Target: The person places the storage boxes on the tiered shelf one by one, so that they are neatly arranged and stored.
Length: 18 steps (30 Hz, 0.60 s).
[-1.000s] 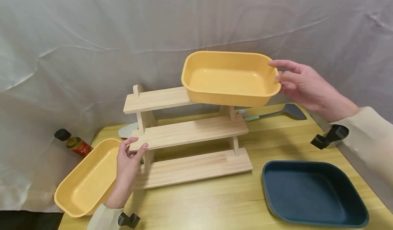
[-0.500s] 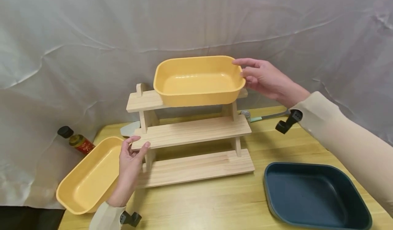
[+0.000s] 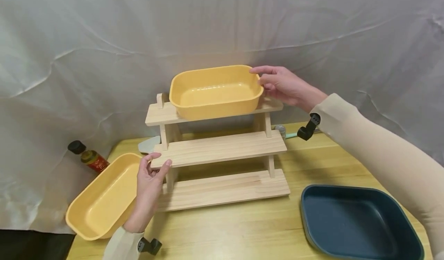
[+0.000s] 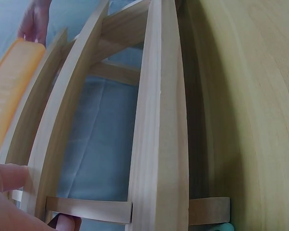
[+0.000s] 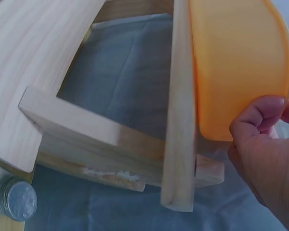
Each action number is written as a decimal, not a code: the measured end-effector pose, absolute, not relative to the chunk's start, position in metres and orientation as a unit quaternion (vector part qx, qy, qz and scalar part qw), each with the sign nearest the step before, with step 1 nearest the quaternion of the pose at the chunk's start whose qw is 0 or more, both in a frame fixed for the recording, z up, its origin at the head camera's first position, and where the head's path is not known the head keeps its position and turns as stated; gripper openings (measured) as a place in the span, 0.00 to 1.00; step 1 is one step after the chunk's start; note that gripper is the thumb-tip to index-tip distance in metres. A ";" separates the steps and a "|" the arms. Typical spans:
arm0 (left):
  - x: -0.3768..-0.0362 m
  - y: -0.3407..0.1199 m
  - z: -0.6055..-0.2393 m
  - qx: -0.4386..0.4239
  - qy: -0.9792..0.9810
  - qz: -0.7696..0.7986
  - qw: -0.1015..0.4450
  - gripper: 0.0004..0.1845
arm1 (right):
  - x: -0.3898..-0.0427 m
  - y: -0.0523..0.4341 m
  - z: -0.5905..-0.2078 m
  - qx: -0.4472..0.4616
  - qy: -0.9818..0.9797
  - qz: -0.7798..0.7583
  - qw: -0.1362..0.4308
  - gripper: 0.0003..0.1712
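Observation:
A three-tier wooden rack (image 3: 218,149) stands on the yellow table. A yellow rectangular tub (image 3: 215,91) sits on its top shelf; my right hand (image 3: 277,83) grips the tub's right rim, thumb on the outer wall (image 5: 240,72). My left hand (image 3: 150,175) pinches the left end of the middle shelf (image 4: 62,139), thumb above and fingers below. A second yellow tub (image 3: 104,196) lies on the table just left of that hand.
A dark blue tub (image 3: 357,223) sits at the front right of the table. A small dark-capped bottle with a red label (image 3: 88,156) lies at the far left, off the table edge. A spatula handle (image 3: 289,133) lies behind the rack. A grey cloth hangs behind.
My right hand has carried the yellow tub leftward and down onto the rack's top shelf. The left hand has stayed on the middle shelf.

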<state>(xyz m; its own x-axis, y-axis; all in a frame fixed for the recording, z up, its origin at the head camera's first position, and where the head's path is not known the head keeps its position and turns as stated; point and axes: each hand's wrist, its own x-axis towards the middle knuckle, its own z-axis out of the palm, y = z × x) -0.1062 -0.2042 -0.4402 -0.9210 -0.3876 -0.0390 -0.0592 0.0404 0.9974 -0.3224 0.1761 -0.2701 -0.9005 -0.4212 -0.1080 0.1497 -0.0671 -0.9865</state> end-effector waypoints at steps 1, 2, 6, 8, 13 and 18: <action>-0.106 -0.204 -0.440 0.155 -0.712 -0.674 0.123 0.23 | -0.323 0.176 -0.271 -0.100 0.652 -0.725 0.198 0.29; -0.106 -0.204 -0.440 0.155 -0.712 -0.674 0.124 0.23 | -0.324 0.175 -0.271 -0.097 0.650 -0.727 0.198 0.29; -0.104 -0.203 -0.440 0.159 -0.711 -0.674 0.120 0.24 | -0.325 0.174 -0.272 -0.093 0.649 -0.727 0.204 0.28; -0.103 -0.203 -0.440 0.160 -0.713 -0.673 0.116 0.24 | -0.325 0.174 -0.272 -0.091 0.653 -0.722 0.207 0.27; -0.104 -0.205 -0.439 0.153 -0.721 -0.666 0.118 0.25 | -0.326 0.173 -0.270 -0.090 0.664 -0.714 0.203 0.22; -0.104 -0.206 -0.438 0.156 -0.717 -0.668 0.125 0.25 | -0.326 0.169 -0.268 -0.091 0.666 -0.713 0.201 0.21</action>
<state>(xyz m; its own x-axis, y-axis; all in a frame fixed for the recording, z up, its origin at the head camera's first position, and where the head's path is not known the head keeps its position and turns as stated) -0.1039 -0.2061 -0.4384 -0.9203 -0.3901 -0.0293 -0.0572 0.0601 0.9966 -0.3260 0.1691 -0.2679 -0.9029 -0.4071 -0.1378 0.1653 -0.0329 -0.9857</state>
